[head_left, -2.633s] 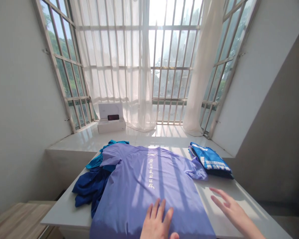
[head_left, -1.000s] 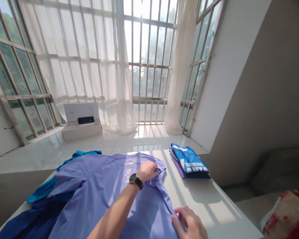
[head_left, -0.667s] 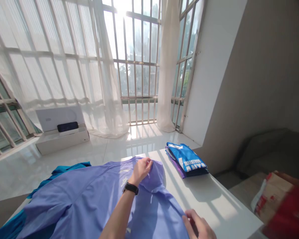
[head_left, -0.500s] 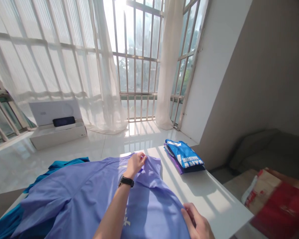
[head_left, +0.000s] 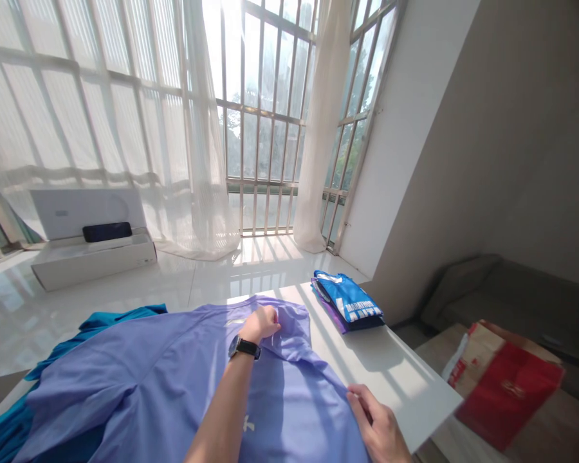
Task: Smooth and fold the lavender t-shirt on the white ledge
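Observation:
A purple T-shirt (head_left: 188,366) lies spread over the white table, its neckline at the far side and its right part folded inward. My left hand (head_left: 262,323), with a dark watch (head_left: 244,348) on the wrist, is closed on the shirt's fabric near the collar. At the shirt's right edge my right hand (head_left: 377,421) pinches the cloth between thumb and fingers. White lettering (head_left: 248,423) on the shirt is partly hidden by my left forearm. Teal clothing (head_left: 96,325) shows from under the shirt on the left.
A stack of folded shirts (head_left: 348,302), blue on top, sits at the table's (head_left: 415,392) far right. On the ledge behind stands an open white box (head_left: 94,260) with a dark phone-like object (head_left: 107,232). Right of the table is a red and tan paper bag (head_left: 509,386).
My left hand has moved slightly toward me, still on the cloth. My right hand keeps its pinch on the edge. The camera view has turned a little to the right.

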